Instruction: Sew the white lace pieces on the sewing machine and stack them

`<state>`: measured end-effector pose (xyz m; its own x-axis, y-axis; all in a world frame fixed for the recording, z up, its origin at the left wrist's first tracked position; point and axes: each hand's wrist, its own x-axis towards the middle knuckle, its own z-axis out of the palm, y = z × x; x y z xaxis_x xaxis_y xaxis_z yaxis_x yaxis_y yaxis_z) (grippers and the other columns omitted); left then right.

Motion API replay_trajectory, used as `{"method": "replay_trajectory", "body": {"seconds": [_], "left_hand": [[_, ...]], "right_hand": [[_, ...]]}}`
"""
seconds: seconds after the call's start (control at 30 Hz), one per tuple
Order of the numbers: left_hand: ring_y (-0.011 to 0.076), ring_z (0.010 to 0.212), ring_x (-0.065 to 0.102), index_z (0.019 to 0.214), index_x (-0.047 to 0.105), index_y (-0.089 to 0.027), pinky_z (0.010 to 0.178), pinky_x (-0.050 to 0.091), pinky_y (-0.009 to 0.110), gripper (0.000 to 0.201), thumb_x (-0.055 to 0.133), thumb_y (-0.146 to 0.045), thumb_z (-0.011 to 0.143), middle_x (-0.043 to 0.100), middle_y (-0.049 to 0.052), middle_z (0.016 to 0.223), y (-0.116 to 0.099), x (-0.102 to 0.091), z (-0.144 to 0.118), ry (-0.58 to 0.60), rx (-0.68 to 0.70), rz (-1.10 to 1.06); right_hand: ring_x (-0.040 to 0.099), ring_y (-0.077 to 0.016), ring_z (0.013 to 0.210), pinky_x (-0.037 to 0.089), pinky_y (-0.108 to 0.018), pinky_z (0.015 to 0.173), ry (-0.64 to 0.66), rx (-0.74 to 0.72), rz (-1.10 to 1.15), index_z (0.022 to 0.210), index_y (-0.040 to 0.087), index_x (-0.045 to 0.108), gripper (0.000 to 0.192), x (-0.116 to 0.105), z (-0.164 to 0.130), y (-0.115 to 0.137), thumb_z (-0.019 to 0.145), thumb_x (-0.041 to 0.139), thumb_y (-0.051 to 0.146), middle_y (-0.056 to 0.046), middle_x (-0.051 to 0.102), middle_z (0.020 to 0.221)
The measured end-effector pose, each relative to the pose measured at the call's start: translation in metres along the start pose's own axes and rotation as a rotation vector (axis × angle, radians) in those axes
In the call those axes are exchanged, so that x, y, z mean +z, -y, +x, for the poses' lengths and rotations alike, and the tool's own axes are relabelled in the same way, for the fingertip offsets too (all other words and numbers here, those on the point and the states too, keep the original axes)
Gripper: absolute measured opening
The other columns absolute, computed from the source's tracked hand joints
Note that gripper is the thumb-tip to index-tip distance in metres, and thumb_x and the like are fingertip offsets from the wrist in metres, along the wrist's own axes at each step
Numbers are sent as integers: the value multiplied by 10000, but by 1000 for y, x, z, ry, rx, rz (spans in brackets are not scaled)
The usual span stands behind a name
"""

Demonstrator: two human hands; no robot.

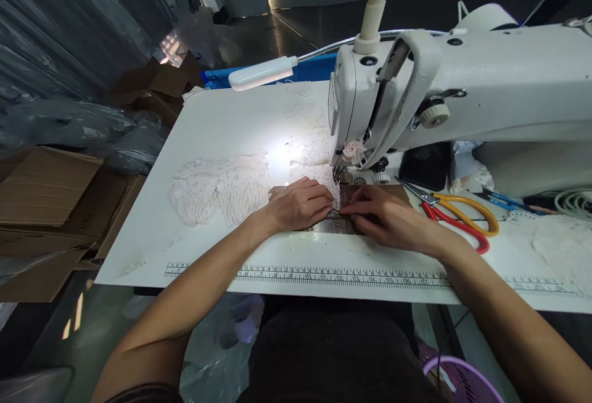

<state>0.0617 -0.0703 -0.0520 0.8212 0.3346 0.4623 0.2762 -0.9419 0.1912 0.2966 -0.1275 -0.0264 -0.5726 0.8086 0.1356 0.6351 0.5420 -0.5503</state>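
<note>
Hands (340, 209) press white lace (222, 190).

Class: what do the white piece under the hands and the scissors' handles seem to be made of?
White piece: apparently lace fabric, matt, with an openwork pattern and fringed edge. Scissors: shiny metal blades; handles look like glossy plastic, one yellow, one red. Both hands press near the needle.

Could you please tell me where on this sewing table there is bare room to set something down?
Bare patches: the white tabletop between the white gooseneck lamp and the white lace piece, and the strip between that lace and the printed ruler. It is crowded at the white sewing machine, where the left hand and right hand press brown fabric, beside the red-and-yellow scissors.
</note>
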Motion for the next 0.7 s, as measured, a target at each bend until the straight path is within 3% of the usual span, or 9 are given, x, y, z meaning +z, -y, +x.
{"method": "replay_trajectory", "body": {"seconds": [0.1,0.23,0.47,0.7], "left_hand": [[157,824,665,909,682,-168,770,541,347,189,519,-225,988,731,61,967,0,-2,0,38,-12,9],[145,804,654,884,676,-180,776,523,348,171,536,-204,979,728,51,996,-1,-3,-1,0,27,73],[128,749,622,873,669,-208,734,496,332,142,565,-193,969,724,20,975,-3,-3,-1,-48,86,211],[140,756,638,888,679,-165,703,531,298,151,552,-195,964,724,33,921,-7,-5,-2,-18,88,170]], "right_hand": [[669,-221,837,546,-349,765,-26,118,-12,1096,199,727,318,-7,10,-8,901,477,225,-84,712,961],[667,-226,787,502,-312,619,-108,238,-124,1241,218,681,384,2,15,-15,911,490,258,-97,703,1024],[640,-195,854,511,-306,728,-138,100,-143,1280,290,666,414,15,8,-20,920,479,209,-88,640,1089],[606,-202,866,513,-335,745,-128,8,-196,1196,286,719,376,14,8,-24,896,506,208,-104,601,1139]]}}
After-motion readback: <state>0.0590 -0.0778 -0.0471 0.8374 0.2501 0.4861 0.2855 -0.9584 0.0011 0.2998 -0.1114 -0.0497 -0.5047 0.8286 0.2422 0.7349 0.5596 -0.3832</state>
